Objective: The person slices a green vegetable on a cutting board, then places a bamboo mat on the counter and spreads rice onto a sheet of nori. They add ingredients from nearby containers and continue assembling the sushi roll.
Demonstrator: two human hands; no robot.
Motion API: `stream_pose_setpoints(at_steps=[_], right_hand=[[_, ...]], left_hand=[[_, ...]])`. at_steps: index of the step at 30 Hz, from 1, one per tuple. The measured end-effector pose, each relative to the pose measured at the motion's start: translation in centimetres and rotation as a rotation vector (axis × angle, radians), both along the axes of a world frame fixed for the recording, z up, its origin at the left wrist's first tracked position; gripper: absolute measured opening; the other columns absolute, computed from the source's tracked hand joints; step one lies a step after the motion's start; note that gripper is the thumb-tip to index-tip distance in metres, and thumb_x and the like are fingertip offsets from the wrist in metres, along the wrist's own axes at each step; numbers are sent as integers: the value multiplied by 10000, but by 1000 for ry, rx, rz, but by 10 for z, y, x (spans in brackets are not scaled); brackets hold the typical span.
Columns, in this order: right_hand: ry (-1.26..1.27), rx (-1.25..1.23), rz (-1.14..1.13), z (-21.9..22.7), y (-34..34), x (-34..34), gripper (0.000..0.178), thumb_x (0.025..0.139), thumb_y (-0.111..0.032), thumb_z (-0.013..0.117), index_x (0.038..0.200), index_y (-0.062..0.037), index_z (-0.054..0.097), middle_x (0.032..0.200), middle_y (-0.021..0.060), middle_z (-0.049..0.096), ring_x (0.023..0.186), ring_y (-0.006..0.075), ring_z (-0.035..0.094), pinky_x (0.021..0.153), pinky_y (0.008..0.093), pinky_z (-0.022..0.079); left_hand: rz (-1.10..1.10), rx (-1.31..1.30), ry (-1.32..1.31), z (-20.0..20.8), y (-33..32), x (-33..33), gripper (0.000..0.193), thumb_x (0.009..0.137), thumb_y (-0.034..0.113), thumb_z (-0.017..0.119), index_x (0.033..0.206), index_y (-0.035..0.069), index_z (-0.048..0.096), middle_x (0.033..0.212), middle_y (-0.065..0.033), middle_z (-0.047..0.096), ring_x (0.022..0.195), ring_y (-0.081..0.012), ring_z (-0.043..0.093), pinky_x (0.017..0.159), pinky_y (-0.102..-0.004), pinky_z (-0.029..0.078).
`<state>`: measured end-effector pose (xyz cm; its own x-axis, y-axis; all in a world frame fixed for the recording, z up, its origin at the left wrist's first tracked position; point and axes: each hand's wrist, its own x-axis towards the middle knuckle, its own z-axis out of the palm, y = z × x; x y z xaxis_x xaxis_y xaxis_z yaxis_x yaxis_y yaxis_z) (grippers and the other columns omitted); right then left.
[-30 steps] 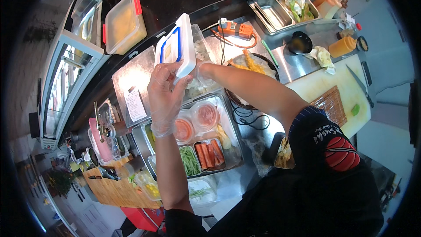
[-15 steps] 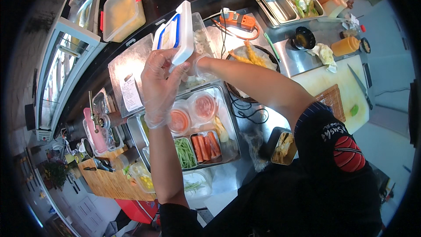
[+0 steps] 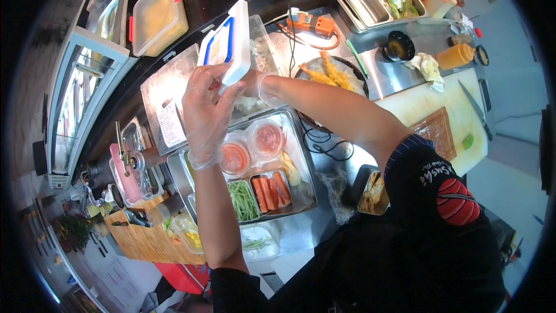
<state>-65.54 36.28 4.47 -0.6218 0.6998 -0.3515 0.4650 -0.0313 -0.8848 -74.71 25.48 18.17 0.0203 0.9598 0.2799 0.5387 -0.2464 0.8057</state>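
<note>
My gloved left hand [image 3: 202, 101] grips a white lid [image 3: 238, 46] with a blue inner rim, thumb and fingers at its near edge. The lid stands tilted up over a clear box of white rice [image 3: 262, 57]. My right hand [image 3: 252, 86], gloved too, reaches in under the lid at the rice box; its fingers are hidden behind the lid and the left hand. Close by on the right, fried prawns [image 3: 331, 72] lie in a dark round dish. Nearer me, a metal tray [image 3: 304, 156] holds two tubs of reddish filling, cucumber strips [image 3: 242, 202] and orange-red sticks [image 3: 270, 193].
A receipt [image 3: 170, 124] lies left of the rice box. An orange power strip [image 3: 311, 22] trails cables behind the prawns. On the right, a cutting board [image 3: 463, 110] bears a knife [image 3: 474, 107] and bamboo mat [image 3: 434, 132]. A glass display case [image 3: 87, 75] stands at far left.
The view has shifted slightly. My left hand still holds the tilted lid, and my right hand has moved slightly farther in behind it.
</note>
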Motion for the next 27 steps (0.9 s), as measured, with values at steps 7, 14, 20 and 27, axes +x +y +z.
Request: stream_pose_setpoints(at_steps=[7, 14, 20, 27], right_hand=[[8, 3, -9, 3, -1, 6, 607, 835, -464, 857, 1363, -192, 728, 1352, 127, 725, 1248, 314, 686, 996, 486, 573], [18, 20, -9, 0, -3, 17, 611, 836, -482, 849, 1357, -184, 734, 1341, 140, 731, 1236, 324, 695, 995, 477, 573], [46, 58, -24, 4, -1, 14, 615, 837, -497, 842, 1352, -178, 739, 1332, 151, 736, 1226, 332, 704, 993, 469, 573], [68, -12, -85, 5, 3, 20, 621, 838, -515, 834, 1346, -170, 744, 1321, 163, 743, 1215, 342, 713, 992, 459, 574]], left_hand=[[-7, -24, -78, -2, -1, 2, 257, 863, 36, 853, 1108, 49, 777, 1001, -4, 651, 902, -111, 516, 888, -280, 453], [-9, -39, -6, 1, -1, 1, 341, 875, 22, 857, 1201, 27, 760, 1084, -59, 666, 975, -161, 647, 896, -309, 552], [-35, 32, 27, -10, -5, -15, 370, 854, 68, 870, 1202, 13, 756, 1062, -113, 684, 955, -205, 681, 847, -345, 570], [-72, 11, -18, -13, -4, -16, 349, 847, 24, 853, 1177, 14, 740, 1090, -98, 674, 1031, -244, 673, 909, -350, 563]])
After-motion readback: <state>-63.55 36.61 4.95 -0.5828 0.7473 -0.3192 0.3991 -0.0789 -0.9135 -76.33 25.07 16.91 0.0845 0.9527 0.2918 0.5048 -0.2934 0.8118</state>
